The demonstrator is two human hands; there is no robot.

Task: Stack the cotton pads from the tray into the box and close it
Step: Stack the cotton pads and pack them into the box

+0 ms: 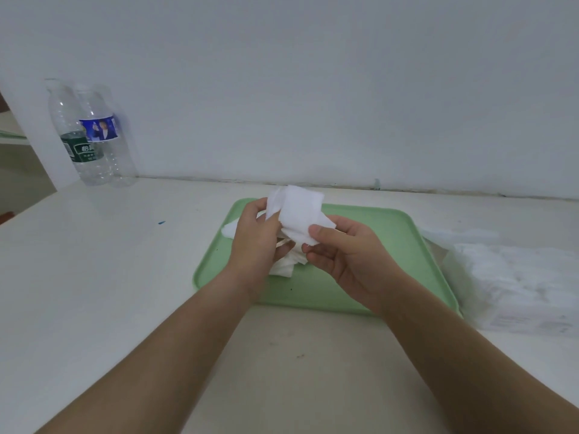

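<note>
A pale green tray (391, 261) lies on the white table with several white cotton pads (283, 267) heaped on it, partly hidden by my hands. Above the tray I hold a small bunch of white cotton pads (299, 211). My left hand (253, 242) pinches its left side with fingers curled. My right hand (341, 258) pinches the lower right corner between thumb and fingers. To the right of the tray lies a clear plastic box or packet (513, 286) with white pads inside; whether it stands open I cannot make out.
Two clear plastic water bottles (91, 136) stand at the back left against the white wall (313, 89). The table's left edge drops off at the far left. A small blue speck (161, 223) marks the tabletop left of the tray.
</note>
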